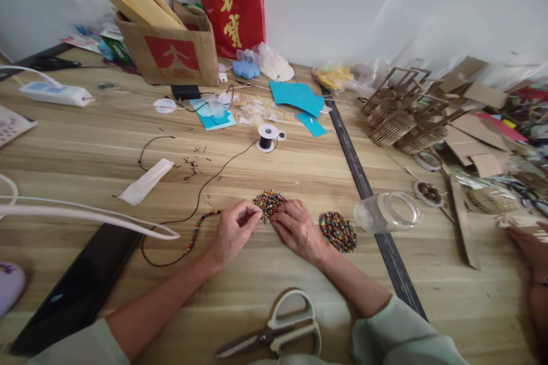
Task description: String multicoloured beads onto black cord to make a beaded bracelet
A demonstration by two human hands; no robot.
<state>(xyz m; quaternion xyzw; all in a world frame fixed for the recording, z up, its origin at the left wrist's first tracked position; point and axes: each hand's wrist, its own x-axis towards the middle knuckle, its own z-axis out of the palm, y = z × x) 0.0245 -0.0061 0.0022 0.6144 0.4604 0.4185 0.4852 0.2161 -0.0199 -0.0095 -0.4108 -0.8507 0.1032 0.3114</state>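
My left hand (234, 230) is closed in a pinch at the near left edge of a loose pile of small multicoloured beads (269, 201). A strung length of beads (197, 231) on black cord (169, 264) runs into it from the left. Bent over the pile's right side, my right hand (299, 230) has its fingers pressed together at the beads; anything between the tips is hidden. To its right lies a coiled bead strand (338, 231). The black cord leads back to a white-flanged spool (266, 138).
Scissors (278, 331) lie near the front edge. A clear jar (389, 212) rests on its side at right, over a dark strip (355, 157). At left are a black phone-like slab (77, 291) and white cable (98, 217). Another person's hand (528, 251) is at far right.
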